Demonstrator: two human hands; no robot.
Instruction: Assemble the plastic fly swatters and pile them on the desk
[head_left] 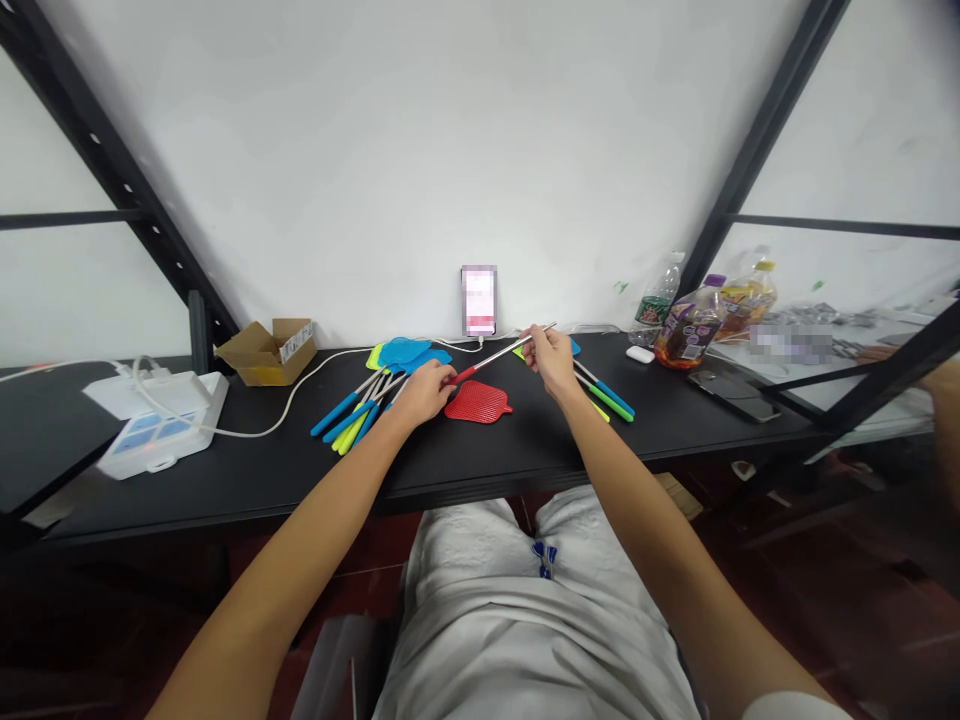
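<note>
A red fly swatter head point(478, 401) lies flat on the black table point(525, 450) between my hands. My left hand point(425, 391) is closed around the red end of a thin metal rod point(501, 354) just left of that head. My right hand point(550, 356) pinches the same rod near its far end, holding it slanted above the table. A bunch of blue and green swatters point(375, 392) lies to the left of my left hand. More blue and green handles point(609, 398) lie just right of my right hand.
A phone point(478, 300) leans on the wall behind, with a white cable running left to a power strip point(157, 420). An open cardboard box point(268, 351) stands at the back left. Drink bottles point(694, 322), a white case and a dark phone point(735, 395) sit at right.
</note>
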